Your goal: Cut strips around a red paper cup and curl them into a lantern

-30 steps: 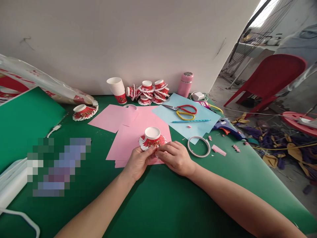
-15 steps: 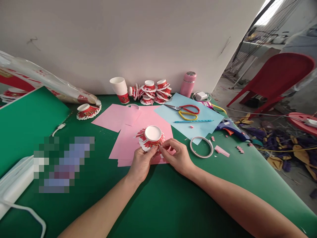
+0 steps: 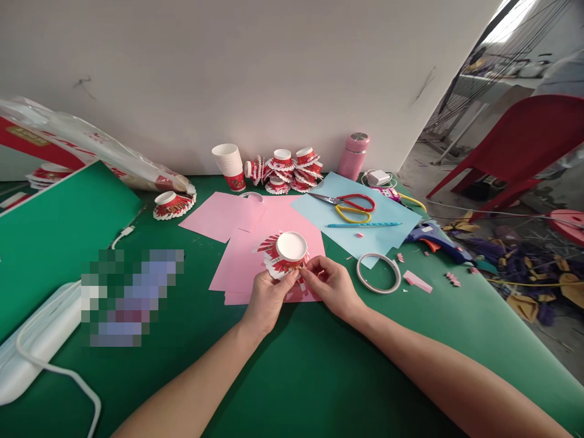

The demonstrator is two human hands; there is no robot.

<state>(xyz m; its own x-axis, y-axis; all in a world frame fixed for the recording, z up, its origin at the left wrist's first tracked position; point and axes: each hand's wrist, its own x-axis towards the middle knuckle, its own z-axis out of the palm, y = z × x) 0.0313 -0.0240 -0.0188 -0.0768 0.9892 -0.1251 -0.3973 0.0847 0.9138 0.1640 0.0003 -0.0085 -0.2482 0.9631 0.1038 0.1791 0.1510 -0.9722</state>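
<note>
A red and white paper cup [image 3: 292, 246], base up and its side cut into splayed strips, is held over the pink paper sheets [image 3: 241, 267]. My left hand [image 3: 267, 299] grips its near left edge between thumb and fingers. Thumb and forefinger of my right hand [image 3: 332, 285] are pinched on a strip at the cup's near right edge. The two hands' fingertips almost meet there. To the right lies a roll of tape [image 3: 360, 278], apart from my right hand.
Scissors [image 3: 349, 202] and a blue pencil-like stick [image 3: 365, 225] lie on light blue paper [image 3: 310, 210]. Behind stand stacked cups [image 3: 228, 164], several cut cups [image 3: 281, 159] and a pink flask [image 3: 354, 155]. A glue gun [image 3: 435, 240] rests at right; a white cable [image 3: 64, 374] at left.
The whole view has shifted slightly, so things sit further right. My hands stay on the cup, with the right fingertips still pinching at its near edge.
</note>
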